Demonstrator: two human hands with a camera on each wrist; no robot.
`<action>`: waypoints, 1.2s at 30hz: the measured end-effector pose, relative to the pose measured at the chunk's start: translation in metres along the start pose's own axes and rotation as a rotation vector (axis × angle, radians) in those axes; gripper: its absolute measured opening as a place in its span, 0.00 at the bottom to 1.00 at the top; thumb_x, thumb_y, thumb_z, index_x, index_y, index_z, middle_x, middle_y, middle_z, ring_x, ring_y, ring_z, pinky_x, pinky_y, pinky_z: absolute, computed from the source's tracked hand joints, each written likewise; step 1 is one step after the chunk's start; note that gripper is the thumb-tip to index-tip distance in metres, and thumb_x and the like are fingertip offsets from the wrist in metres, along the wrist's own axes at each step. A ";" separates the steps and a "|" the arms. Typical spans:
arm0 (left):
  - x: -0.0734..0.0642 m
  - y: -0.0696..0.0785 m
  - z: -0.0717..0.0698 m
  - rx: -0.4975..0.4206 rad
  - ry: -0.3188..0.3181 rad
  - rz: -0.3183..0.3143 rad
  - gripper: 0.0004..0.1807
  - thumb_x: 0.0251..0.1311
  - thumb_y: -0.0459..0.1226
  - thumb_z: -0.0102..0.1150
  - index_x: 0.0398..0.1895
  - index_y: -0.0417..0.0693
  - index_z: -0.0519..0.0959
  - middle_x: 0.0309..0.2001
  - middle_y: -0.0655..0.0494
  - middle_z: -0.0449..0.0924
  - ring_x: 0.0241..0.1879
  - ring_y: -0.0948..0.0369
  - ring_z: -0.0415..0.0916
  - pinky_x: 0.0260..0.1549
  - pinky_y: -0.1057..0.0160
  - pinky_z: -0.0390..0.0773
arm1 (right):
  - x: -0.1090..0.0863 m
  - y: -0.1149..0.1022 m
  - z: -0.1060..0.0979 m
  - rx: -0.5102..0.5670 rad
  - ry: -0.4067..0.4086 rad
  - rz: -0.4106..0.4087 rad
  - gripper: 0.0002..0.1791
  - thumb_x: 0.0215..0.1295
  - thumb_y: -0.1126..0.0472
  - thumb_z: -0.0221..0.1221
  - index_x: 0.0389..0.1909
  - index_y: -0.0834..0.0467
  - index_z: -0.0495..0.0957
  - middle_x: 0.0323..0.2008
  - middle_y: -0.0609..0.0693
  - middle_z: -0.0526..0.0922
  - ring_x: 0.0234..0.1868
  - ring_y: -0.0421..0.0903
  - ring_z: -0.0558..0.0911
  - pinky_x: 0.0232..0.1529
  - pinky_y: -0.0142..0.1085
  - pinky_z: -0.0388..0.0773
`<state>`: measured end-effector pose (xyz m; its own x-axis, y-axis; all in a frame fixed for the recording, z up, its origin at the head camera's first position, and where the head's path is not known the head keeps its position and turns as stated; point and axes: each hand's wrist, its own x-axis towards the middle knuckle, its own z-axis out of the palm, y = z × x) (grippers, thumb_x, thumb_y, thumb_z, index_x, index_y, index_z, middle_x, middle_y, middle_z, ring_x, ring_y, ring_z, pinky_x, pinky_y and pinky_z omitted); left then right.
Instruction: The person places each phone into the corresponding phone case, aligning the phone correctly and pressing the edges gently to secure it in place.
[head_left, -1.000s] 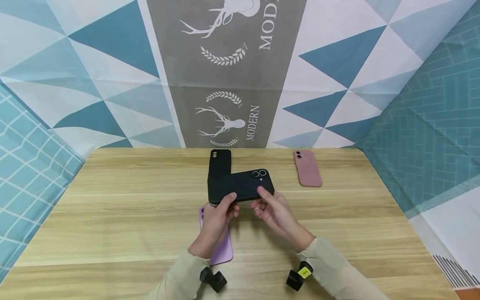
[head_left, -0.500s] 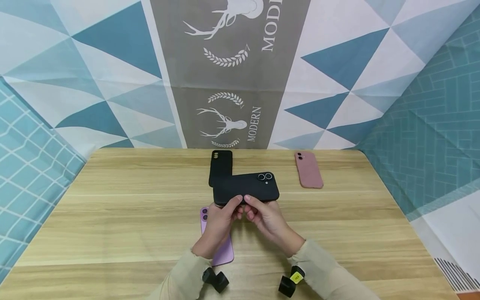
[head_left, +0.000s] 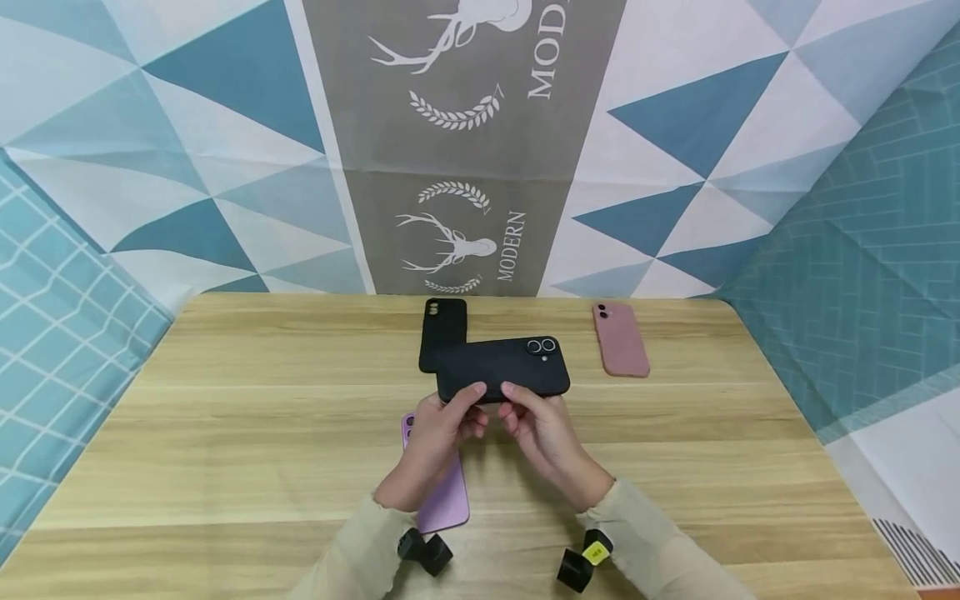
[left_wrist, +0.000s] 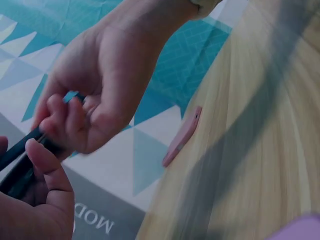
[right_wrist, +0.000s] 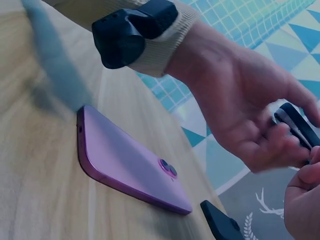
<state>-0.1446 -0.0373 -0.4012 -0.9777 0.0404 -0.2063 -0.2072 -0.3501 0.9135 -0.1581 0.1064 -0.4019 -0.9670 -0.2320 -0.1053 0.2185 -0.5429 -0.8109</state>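
Observation:
Both hands hold a black-cased phone (head_left: 495,367) sideways above the table, its two ringed camera lenses at the upper right. My left hand (head_left: 426,442) pinches the lower edge toward the left end, thumb on the back. Close beside it, my right hand (head_left: 551,442) grips the same edge, with its thumb also on the back and fingers curled underneath. In the right wrist view, a pale strip shows along the dark case's edge (right_wrist: 300,122). Under the left forearm lies a purple phone (head_left: 446,504). Behind the held phone is a black phone case (head_left: 444,323), partly covered in the head view.
A dusty pink phone or case (head_left: 621,340) lies toward the right rear of the wooden table (head_left: 247,450). A patterned cloth (head_left: 442,150) hangs right behind the table's far edge. Small black devices (head_left: 425,552) are strapped to both wrists.
The right hand's thumb has come down onto the phone's lower edge beside the left thumb. The held phone has shifted slightly to the right in the head view.

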 end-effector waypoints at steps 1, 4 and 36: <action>0.000 0.001 -0.002 0.006 0.003 0.005 0.11 0.60 0.39 0.58 0.25 0.40 0.78 0.17 0.59 0.77 0.17 0.66 0.72 0.21 0.72 0.76 | 0.000 -0.001 -0.001 0.008 0.020 0.005 0.06 0.62 0.69 0.54 0.29 0.55 0.76 0.13 0.44 0.78 0.14 0.35 0.73 0.18 0.23 0.68; 0.000 0.002 -0.007 0.013 0.015 0.018 0.11 0.61 0.37 0.56 0.23 0.40 0.79 0.17 0.59 0.78 0.16 0.67 0.72 0.19 0.72 0.75 | 0.001 -0.003 -0.002 0.019 0.077 0.022 0.05 0.61 0.69 0.55 0.29 0.57 0.75 0.12 0.45 0.77 0.13 0.36 0.72 0.18 0.24 0.67; 0.001 0.003 -0.012 0.038 -0.087 -0.004 0.11 0.62 0.35 0.54 0.31 0.35 0.80 0.22 0.59 0.82 0.22 0.67 0.75 0.24 0.72 0.78 | -0.002 0.000 0.000 -0.052 -0.021 0.037 0.11 0.66 0.70 0.49 0.29 0.55 0.77 0.15 0.44 0.79 0.16 0.35 0.73 0.21 0.25 0.68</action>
<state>-0.1458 -0.0493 -0.4026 -0.9759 0.1231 -0.1801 -0.2105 -0.3145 0.9256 -0.1561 0.1069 -0.4016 -0.9553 -0.2684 -0.1237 0.2462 -0.4910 -0.8357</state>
